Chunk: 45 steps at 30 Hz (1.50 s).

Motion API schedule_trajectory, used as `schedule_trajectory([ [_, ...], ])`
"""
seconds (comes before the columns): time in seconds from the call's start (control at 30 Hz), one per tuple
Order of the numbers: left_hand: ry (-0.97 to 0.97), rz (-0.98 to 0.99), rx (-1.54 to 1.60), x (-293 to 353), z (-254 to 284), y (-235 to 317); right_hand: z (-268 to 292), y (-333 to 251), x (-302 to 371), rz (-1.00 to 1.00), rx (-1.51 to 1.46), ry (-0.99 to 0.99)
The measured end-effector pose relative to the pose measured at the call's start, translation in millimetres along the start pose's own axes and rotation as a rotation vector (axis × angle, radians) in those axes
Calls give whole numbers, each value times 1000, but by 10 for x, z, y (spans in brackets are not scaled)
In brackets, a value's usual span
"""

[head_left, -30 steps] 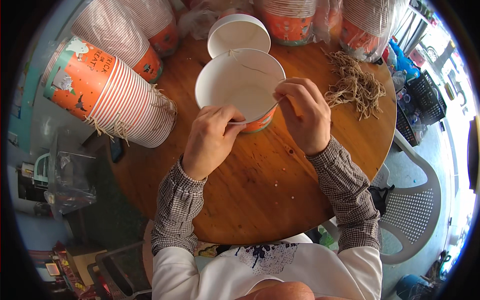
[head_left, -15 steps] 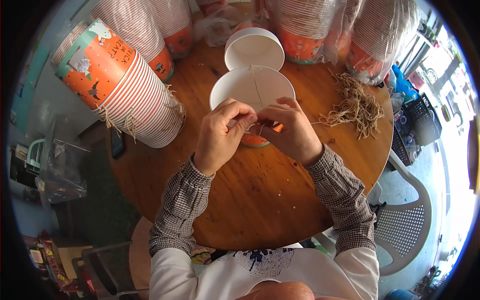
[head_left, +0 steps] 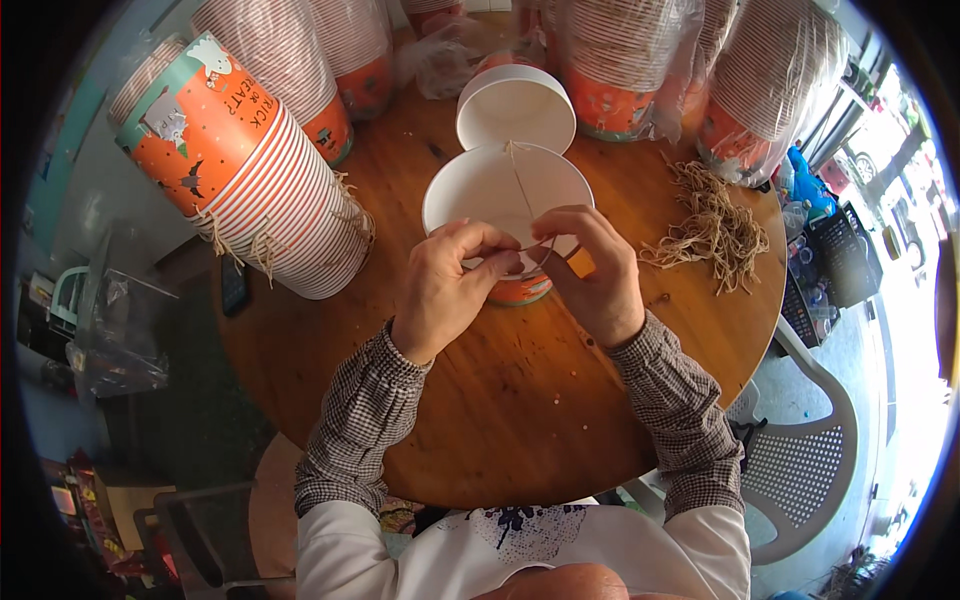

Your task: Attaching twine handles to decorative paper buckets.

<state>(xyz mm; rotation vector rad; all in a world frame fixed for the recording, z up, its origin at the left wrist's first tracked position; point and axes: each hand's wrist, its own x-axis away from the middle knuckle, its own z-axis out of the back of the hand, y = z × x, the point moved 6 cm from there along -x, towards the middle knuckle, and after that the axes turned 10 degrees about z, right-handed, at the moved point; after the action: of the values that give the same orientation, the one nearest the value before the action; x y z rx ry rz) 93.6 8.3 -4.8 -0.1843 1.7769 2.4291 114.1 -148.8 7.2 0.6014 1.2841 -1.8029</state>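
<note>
An orange paper bucket with a white inside (head_left: 485,190) stands on the table in front of me. A thin tan string (head_left: 522,188) runs from its far rim across the opening to the near rim, where both hands work. My left hand (head_left: 450,288) pinches the string between thumb and forefinger. The fingers of my right hand (head_left: 603,275) are closed on the string just beside it, with a small loop between the hands. The exact crossing of the strands is partly hidden by my fingertips.
A second white-lined bucket (head_left: 515,108) sits behind. Nested buckets with strings (head_left: 270,190) lean at left, near a dark phone (head_left: 234,288). Plastic-wrapped bucket stacks (head_left: 770,85) line the back. Loose string (head_left: 712,225) lies heaped at right on the round wooden table (head_left: 530,430).
My fingertips have moved slightly apart, and the right hand's fingers have opened into a wider pinch. A strand that stretched from the right hand toward the heap no longer shows there.
</note>
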Motion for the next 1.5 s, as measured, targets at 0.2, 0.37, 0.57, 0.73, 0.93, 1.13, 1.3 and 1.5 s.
schedule_trajectory([
  [0.2,43,28,-76,6,37,19,65,-59,57,235,77,-17],
  [0.37,10,-168,-275,39,-17,151,42,-112,57,264,77,-17],
  [0.57,-127,-72,-152,62,-102,147,72,-36,41,160,-9,-48],
  [0.73,-98,-114,-146,64,-81,116,262,8,-26,92,-28,155],
  [0.93,-96,-2,13,53,-55,88,196,14,-27,131,26,-103],
  [1.13,-91,-42,-38,54,-59,156,165,80,3,146,14,-111],
  [1.3,-72,-42,-69,51,-57,123,176,174,55,-57,-166,6],
  [1.5,-12,-63,-182,37,69,131,233,127,48,-44,-186,71],
])
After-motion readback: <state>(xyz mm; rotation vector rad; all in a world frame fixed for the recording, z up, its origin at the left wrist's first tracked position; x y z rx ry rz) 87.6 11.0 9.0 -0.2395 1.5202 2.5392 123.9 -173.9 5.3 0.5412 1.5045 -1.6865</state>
